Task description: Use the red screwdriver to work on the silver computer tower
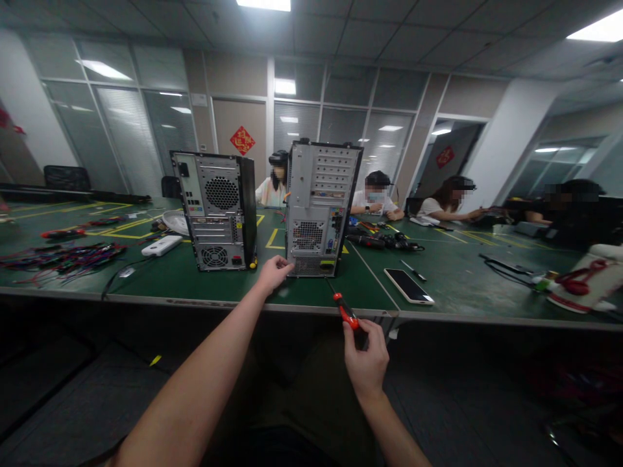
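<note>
A grey and black computer tower (pixel 314 214) stands upright on the green table with its back panel facing me. My left hand (pixel 276 271) is at its lower left edge, the bent fingers closed against the case. Below the tower, my right hand (pixel 367 353) grips the end of a red and black screwdriver (pixel 344 310) between thumb and fingers. The screwdriver's shaft points up and left to the bottom edge of the back panel; whether its tip touches a screw is too small to tell. A second computer tower (pixel 214 214) stands to the left.
A phone (pixel 407 286) and a thin screwdriver (pixel 413 270) lie to the right. Tangled cables (pixel 63 256) and a white power strip (pixel 162 246) lie on the left. A white bag (pixel 584 279) stands far right. Several people sit across the table (pixel 462 285).
</note>
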The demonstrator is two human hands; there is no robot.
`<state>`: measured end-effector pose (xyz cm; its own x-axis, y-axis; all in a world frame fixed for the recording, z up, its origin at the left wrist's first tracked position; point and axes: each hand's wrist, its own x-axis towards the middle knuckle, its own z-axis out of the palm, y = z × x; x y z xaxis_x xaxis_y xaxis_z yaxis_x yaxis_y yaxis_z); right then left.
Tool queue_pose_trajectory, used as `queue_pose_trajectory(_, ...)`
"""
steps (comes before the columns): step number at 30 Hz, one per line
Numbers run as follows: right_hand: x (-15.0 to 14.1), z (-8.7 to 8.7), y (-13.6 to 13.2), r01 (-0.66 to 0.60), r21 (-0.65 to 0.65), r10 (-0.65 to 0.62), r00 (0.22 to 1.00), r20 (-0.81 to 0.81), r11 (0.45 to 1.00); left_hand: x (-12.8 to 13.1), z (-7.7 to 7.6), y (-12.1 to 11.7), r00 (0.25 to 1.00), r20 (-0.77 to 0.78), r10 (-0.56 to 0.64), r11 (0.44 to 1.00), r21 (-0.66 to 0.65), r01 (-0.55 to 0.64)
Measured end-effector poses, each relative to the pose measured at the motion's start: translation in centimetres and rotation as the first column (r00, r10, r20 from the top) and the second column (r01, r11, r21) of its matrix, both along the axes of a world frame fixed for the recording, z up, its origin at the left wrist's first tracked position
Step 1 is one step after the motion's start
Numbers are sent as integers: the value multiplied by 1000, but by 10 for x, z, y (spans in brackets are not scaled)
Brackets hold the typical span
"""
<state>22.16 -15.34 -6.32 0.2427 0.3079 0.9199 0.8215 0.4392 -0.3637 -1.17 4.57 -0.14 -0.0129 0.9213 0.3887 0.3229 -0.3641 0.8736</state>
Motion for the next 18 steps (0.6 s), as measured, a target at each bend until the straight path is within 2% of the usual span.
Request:
queue_pose_trajectory(10, 0, -2, 0, -40, 9, 40, 996, 80, 999, 1, 0, 1, 1000, 0, 2, 1000, -9, -2)
queue_pose_trajectory(14, -1, 1, -1, -16, 15, 15, 999, 51, 1000, 0, 0, 0, 1000, 2, -3, 1000, -2, 3)
queue_pose_trajectory(18, -2, 3, -3, -20, -40, 21, 1000, 3, 999, 0, 1, -1, 1000, 1, -7, 1000, -8, 7)
